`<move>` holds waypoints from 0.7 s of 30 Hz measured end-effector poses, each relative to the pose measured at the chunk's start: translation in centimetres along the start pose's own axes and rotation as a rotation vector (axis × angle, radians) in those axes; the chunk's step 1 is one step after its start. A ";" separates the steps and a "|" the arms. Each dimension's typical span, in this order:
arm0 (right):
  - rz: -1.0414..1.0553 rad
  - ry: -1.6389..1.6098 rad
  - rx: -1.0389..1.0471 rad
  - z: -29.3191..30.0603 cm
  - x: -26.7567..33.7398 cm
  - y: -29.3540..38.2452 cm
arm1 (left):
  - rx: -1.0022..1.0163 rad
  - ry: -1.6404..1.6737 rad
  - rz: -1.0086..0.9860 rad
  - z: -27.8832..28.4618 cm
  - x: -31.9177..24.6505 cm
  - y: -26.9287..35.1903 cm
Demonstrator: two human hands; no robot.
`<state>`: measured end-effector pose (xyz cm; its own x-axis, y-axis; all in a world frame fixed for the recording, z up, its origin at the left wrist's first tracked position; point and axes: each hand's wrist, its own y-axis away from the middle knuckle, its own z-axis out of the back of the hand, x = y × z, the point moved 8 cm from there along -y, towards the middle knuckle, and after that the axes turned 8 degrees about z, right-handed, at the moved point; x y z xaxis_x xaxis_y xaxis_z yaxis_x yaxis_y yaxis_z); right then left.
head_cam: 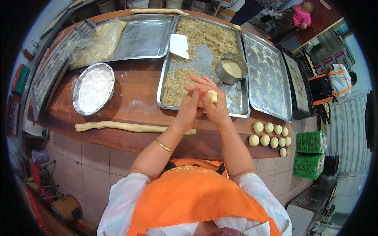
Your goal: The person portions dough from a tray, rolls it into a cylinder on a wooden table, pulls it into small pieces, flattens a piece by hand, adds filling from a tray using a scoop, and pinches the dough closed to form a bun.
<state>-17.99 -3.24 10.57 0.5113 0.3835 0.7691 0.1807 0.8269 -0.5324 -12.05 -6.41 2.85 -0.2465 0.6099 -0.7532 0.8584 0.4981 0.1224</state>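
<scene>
Both hands meet above the near edge of a metal tray of crumbly filling. My right hand is closed around a small piece of pale dough, part of which shows by the thumb. My left hand presses against the right, palm to palm; whether it also touches dough is hidden. Below the wrists lies a long dough rope on the wooden table. Round dough balls stand in rows at the right. In the tray are a white scraper and a round metal tin with a light powder or crumbs.
A bowl of white flour stands at the left, near a tray with plastic-covered dough. Another floury tray lies right of the filling. Beyond the table are green crates and other people.
</scene>
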 end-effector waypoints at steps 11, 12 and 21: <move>0.085 -0.087 -0.172 0.9 1.6 0.3 | 0.123 -0.189 -0.001 -1.0 -0.5 0.9; 0.034 -0.097 -0.097 1.0 0.9 0.5 | 0.133 -0.206 -0.008 -1.0 -0.2 0.9; 0.025 -0.150 -0.288 0.8 2.1 1.0 | 0.131 -0.172 -0.031 -1.6 -0.6 2.3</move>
<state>-17.42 -1.28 11.93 0.3931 0.4760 0.7867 0.4112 0.6743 -0.6134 -10.68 -4.64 4.66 -0.2032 0.4755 -0.8559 0.9056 0.4236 0.0204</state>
